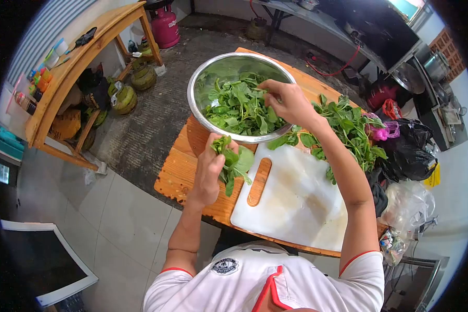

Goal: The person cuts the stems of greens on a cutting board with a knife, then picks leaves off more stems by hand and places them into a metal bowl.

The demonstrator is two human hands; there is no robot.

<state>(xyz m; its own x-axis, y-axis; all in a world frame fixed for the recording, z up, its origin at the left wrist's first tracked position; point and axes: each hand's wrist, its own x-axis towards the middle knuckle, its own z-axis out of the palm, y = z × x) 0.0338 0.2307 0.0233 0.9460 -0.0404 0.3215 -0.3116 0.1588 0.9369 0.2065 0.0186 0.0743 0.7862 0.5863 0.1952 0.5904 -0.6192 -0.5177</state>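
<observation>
My left hand [210, 171] is closed around a small bunch of leafy greens [236, 165], just in front of the steel bowl's near rim. The wide steel bowl [198, 112] stands on the wooden table and holds a heap of picked green leaves [236, 104]. Over the right side of this bowl, my right hand [291, 104] is pinched, with green leaf at its fingertips. Its forearm crosses above a larger pile of leafy stems [351, 125]. A white cutting board [291, 195] with a handle slot lies nearest my body, its surface wet or stained.
Beside the stem pile sit a pink plastic bag [384, 130], a black plastic bag [408, 151] and a clear bag [411, 205]. A wooden shelf table [88, 57] stands left, with green gas cylinders [124, 99] near it. A pink cylinder [165, 26] is behind.
</observation>
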